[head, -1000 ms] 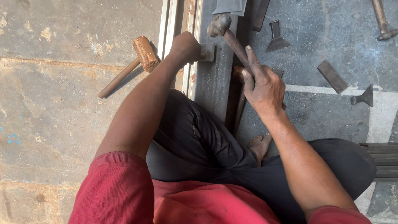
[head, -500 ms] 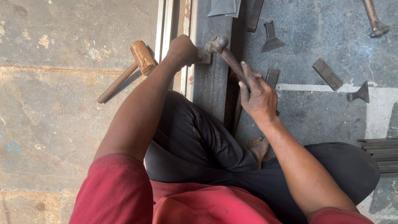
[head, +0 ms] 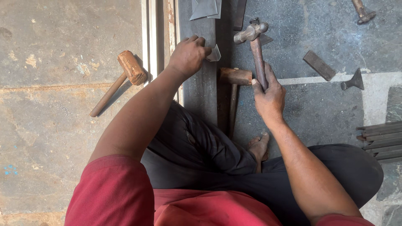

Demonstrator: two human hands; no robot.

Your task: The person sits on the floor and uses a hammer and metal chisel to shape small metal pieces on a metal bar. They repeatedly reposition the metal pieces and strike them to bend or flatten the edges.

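I've got the right hand (head: 269, 97) wrapped tight round the wooden handle of a hammer (head: 255, 46), its metal head up beyond the knuckles, over the dark floor. My left hand (head: 188, 56) is curled closed, pinching a small metal piece (head: 214, 53) against the long steel bar (head: 202, 88). A second hammer (head: 233, 90) lies just beside the right hand, and a wooden mallet (head: 121, 77) lies on the concrete off to the left.

The left hand (head: 189, 55) covers most of the small metal piece (head: 214, 53) it pinches, so its shape is unclear. The hammer (head: 256, 50) handle's lower end vanishes inside the right hand (head: 268, 95). Above the hammer, grey sheet offcuts (head: 204, 8) and, far right, a tool (head: 362, 11) run off the top edge.
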